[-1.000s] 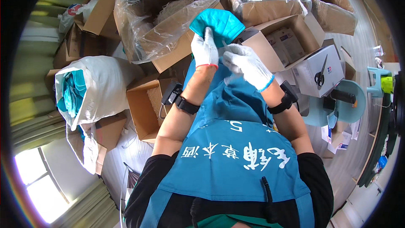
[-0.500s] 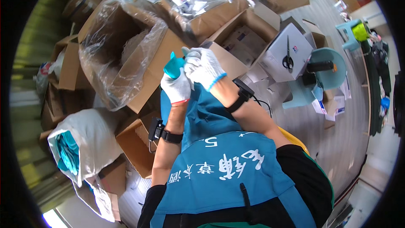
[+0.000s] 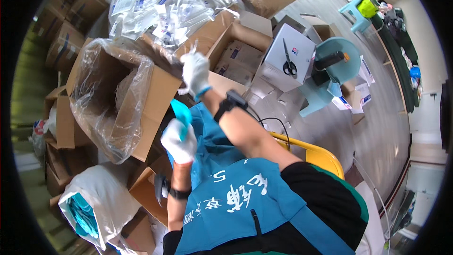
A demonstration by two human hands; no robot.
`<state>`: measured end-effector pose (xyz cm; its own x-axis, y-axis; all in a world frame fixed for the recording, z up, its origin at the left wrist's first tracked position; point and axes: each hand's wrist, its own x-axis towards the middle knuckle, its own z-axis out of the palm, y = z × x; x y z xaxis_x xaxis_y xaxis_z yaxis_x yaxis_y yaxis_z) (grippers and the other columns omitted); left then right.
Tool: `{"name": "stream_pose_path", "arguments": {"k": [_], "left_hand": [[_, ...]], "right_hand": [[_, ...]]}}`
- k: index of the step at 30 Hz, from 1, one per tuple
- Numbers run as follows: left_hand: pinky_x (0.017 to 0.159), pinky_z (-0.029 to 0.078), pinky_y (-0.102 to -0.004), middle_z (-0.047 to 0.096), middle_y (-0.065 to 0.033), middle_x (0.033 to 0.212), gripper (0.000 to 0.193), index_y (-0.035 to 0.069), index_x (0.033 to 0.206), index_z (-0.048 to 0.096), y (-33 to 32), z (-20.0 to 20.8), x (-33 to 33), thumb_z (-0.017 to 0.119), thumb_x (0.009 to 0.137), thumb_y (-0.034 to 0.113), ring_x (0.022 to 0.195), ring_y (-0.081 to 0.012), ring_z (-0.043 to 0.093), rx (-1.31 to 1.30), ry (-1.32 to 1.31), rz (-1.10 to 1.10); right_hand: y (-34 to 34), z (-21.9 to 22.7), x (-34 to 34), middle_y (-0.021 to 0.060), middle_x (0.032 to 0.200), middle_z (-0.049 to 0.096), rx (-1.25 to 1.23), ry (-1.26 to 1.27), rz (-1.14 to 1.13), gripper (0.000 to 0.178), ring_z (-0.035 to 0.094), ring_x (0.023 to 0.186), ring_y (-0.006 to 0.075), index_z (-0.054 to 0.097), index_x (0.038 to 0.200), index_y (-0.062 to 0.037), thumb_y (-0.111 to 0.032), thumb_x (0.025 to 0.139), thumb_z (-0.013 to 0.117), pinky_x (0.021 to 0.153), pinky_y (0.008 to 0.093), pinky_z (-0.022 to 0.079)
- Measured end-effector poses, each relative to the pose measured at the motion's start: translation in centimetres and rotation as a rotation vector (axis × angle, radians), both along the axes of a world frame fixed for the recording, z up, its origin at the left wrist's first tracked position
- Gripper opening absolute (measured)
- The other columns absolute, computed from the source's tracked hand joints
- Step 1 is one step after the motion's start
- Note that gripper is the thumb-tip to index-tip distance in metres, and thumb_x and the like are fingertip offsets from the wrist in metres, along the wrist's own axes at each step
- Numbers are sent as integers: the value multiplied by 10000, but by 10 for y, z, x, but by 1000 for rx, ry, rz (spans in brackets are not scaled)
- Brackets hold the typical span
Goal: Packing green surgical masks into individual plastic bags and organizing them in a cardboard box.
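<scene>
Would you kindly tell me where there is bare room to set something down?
Bare floor shows between the yellow chair and the white wall. Open cartons and heaped plastic packets crowd the area around the right hand.

Floor [image 3: 384, 123]: pale grey, plank pattern. It bears the lined carton [image 3: 158, 118], the packet carton [image 3: 212, 33] and the open carton [image 3: 230, 85], grouped close together. The large stool [image 3: 349, 45] stands on it, right of the white box [image 3: 303, 49]; the black cylinder [image 3: 330, 60] lies on the stool. The support under the white box is hidden; scissors [image 3: 288, 60] lie on its upper face. The small stool [image 3: 355, 13] also stands on the floor and carries the lime item [image 3: 367, 7]. Bench [image 3: 388, 40]: dark top; carries dark clothing [image 3: 395, 19] and a blue item [image 3: 415, 72].
</scene>
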<state>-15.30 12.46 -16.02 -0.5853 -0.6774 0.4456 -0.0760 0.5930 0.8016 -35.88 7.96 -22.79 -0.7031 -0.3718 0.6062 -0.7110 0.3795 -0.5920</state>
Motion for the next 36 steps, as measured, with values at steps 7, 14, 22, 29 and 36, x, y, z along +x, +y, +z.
{"name": "stream_pose_path", "arguments": {"k": [7, 14, 22, 29, 36], "left_hand": [[754, 559, -315, 654, -127, 1125, 418, 31, 1255, 547, -12, 29, 26, 549, 934, 299, 894, -222, 679, 1401, 274, -173], [390, 288, -208, 420, 11, 617, 314, 109, 849, 495, -15, -20, 5, 454, 976, 393, 452, -79, 368, 2154, 437, -739], [1011, 380, -347, 592, -129, 1209, 643, -25, 1271, 514, -25, -11, 15, 406, 972, 533, 1122, -240, 541, 1436, 317, -179], [741, 489, -233, 674, -49, 927, 201, -24, 1068, 632, -40, -24, 5, 648, 898, 81, 825, -96, 602, 916, 305, 207], [787, 508, -405, 656, -226, 969, 337, -30, 1029, 596, -69, -63, 30, 489, 943, 278, 915, -346, 635, 592, -464, 500]], "right_hand": [[73, 86, -32, 15, 848, 628, -474, -1209, 686, 262, 605, 766, 106, 626, 1119, -57, -197, 899, 653, 606, 232, 492], [99, 51, 63, 98, 1090, 618, -300, -1287, 1444, 328, 584, 937, 174, 587, 1185, -26, -205, 912, 621, 800, 306, 480], [108, 72, 38, -58, 607, 522, -54, -1497, 586, 169, 406, 439, 16, 679, 927, -55, -193, 835, 706, 393, 190, 292], [90, 52, 75, -44, 623, 528, -424, -1484, 663, 187, 435, 479, 26, 638, 982, -66, -239, 914, 620, 428, 162, 302], [84, 30, 134, -32, 576, 498, 389, -1053, 954, 340, 432, 454, 77, 600, 751, -79, -339, 951, 508, 419, 236, 325]]}}
